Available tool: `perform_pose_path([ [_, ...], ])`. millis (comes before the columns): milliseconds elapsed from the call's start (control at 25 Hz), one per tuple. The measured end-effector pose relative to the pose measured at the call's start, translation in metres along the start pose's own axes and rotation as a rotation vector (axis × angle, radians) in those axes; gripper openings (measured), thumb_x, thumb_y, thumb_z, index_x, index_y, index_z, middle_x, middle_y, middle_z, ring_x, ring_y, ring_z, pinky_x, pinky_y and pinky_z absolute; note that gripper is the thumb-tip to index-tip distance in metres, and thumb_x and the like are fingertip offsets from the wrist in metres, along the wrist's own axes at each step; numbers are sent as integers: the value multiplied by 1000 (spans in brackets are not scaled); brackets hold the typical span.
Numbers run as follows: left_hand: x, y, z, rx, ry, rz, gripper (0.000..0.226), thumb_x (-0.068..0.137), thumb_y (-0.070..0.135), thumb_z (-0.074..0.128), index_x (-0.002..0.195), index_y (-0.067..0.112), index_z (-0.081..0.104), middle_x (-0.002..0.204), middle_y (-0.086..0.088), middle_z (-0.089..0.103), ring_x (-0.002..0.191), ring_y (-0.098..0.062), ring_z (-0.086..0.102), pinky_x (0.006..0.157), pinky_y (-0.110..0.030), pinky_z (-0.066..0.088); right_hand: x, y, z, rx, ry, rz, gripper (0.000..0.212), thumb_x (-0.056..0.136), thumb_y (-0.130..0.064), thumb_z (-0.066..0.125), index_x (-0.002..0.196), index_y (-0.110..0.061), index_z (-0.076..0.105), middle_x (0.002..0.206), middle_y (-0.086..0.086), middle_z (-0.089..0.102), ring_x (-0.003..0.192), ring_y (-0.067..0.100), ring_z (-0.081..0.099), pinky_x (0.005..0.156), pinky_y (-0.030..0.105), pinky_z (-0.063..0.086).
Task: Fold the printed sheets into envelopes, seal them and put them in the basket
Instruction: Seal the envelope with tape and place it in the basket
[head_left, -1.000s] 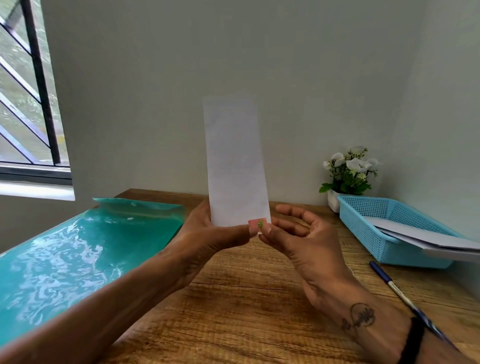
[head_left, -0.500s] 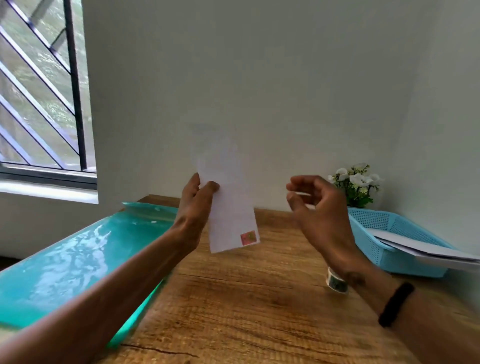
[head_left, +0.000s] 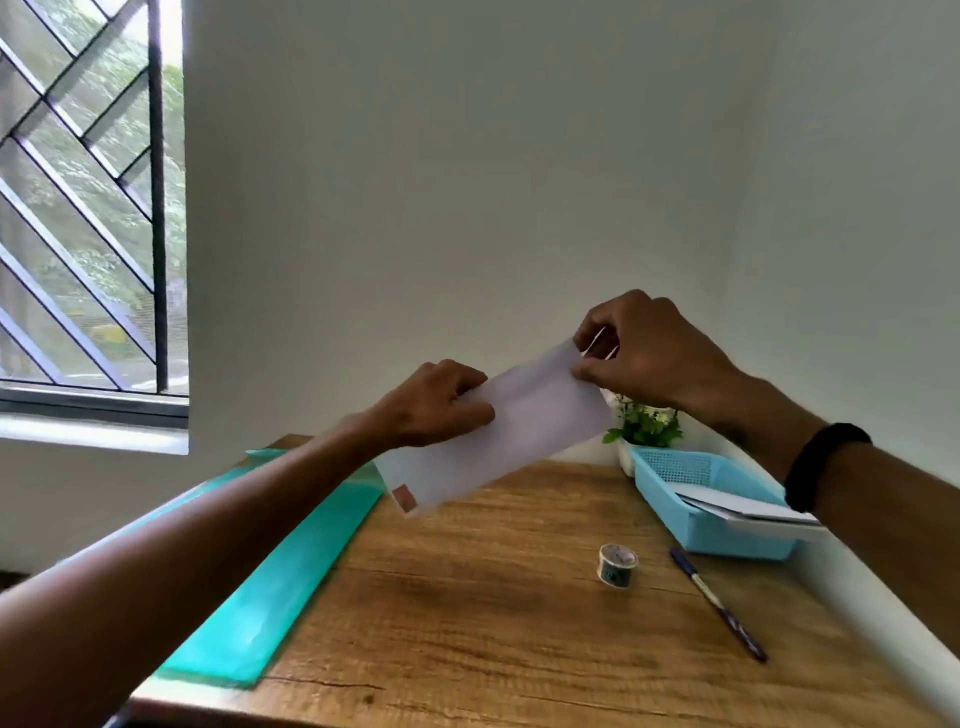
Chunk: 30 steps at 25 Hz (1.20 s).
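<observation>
A folded white sheet (head_left: 498, 436), long and narrow with a small red sticker at its lower left corner, hangs tilted in the air above the wooden table (head_left: 467, 623). My left hand (head_left: 441, 400) grips its upper edge near the middle. My right hand (head_left: 639, 353) pinches its upper right end. The blue plastic basket (head_left: 675, 467) stands at the table's right, below my right forearm, with white folded sheets (head_left: 743, 506) lying in it.
A small roll of tape (head_left: 617, 565) and a blue pen (head_left: 717, 603) lie on the table in front of the basket. A teal plastic folder (head_left: 280, 582) covers the table's left side. A potted plant (head_left: 644, 426) stands behind the basket. Walls close in behind and on the right.
The sheet has turned from upright to slanting, its top end now to the right. My right hand, free half a second ago, has taken hold of that end. The view has shifted.
</observation>
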<state>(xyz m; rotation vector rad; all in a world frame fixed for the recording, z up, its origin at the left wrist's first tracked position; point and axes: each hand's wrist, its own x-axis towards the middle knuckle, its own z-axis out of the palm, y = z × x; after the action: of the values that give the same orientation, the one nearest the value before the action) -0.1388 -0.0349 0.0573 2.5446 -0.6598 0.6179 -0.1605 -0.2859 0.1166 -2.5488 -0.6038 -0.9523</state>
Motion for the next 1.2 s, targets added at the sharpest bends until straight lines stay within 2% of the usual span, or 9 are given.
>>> perform_pose_path([
  [80, 13, 11, 3, 53, -45, 81, 44, 82, 43, 54, 83, 1, 68, 75, -16, 66, 60, -25, 57, 56, -36, 42, -13, 3, -18, 16, -98, 35, 19, 82, -26, 85, 97, -20, 75, 83, -3, 78, 64, 7, 74, 74, 30, 62],
  [200, 39, 52, 15, 143, -37, 199, 36, 79, 40, 53, 75, 5, 61, 62, -9, 56, 56, -21, 48, 60, -45, 45, -30, 18, -47, -115, -149, 46, 16, 86, -21, 83, 100, -16, 77, 94, 0, 77, 65, 3, 69, 72, 25, 59],
  [280, 54, 80, 31, 272, 165, 285, 31, 83, 39, 54, 99, 17, 68, 82, -1, 67, 82, -24, 61, 84, -42, 48, -44, 35, -63, -108, -105, 123, 11, 88, -17, 81, 98, -14, 76, 89, 2, 76, 61, 7, 72, 68, 25, 61],
  [400, 54, 129, 62, 156, 472, 407, 46, 92, 51, 56, 132, 27, 59, 130, -1, 64, 126, -24, 52, 108, -46, 38, -73, 68, -81, 5, 127, 296, 9, 88, -13, 81, 95, -10, 75, 82, 6, 78, 54, 9, 74, 62, 24, 61],
  [560, 41, 178, 118, 180, 367, 550, 52, 91, 71, 56, 126, 33, 62, 127, 2, 66, 117, -20, 56, 110, -44, 39, -113, 97, -84, 452, 312, 647, 17, 85, -1, 81, 100, -3, 72, 92, 15, 77, 66, 22, 79, 68, 31, 65],
  [760, 27, 187, 163, 191, 473, 664, 13, 95, 30, 72, 108, 29, 75, 109, 7, 77, 100, -21, 63, 96, -43, 46, -155, 114, -67, 807, 296, 884, 14, 87, 17, 70, 99, 11, 69, 108, 26, 68, 81, 32, 73, 70, 35, 67],
  [880, 21, 189, 177, 135, 480, 716, 12, 94, 26, 74, 106, 25, 77, 103, 6, 78, 91, -18, 64, 84, -38, 50, -169, 123, -65, 721, 220, 888, 7, 88, 11, 73, 84, 5, 72, 107, 27, 71, 90, 33, 74, 83, 40, 66],
  [960, 18, 191, 187, 72, 453, 688, 14, 94, 26, 74, 107, 23, 78, 104, 4, 78, 88, -19, 65, 76, -38, 52, -176, 130, -67, 649, 153, 874, 9, 85, -1, 81, 91, 2, 76, 105, 24, 74, 96, 34, 75, 90, 44, 63],
  [1200, 28, 186, 197, 59, 422, 554, 16, 91, 23, 77, 107, 22, 81, 103, 1, 79, 88, -21, 65, 67, -40, 57, -177, 144, -50, -141, 62, 477, 18, 88, -15, 80, 106, -18, 81, 107, 3, 79, 96, 18, 73, 86, 31, 60],
])
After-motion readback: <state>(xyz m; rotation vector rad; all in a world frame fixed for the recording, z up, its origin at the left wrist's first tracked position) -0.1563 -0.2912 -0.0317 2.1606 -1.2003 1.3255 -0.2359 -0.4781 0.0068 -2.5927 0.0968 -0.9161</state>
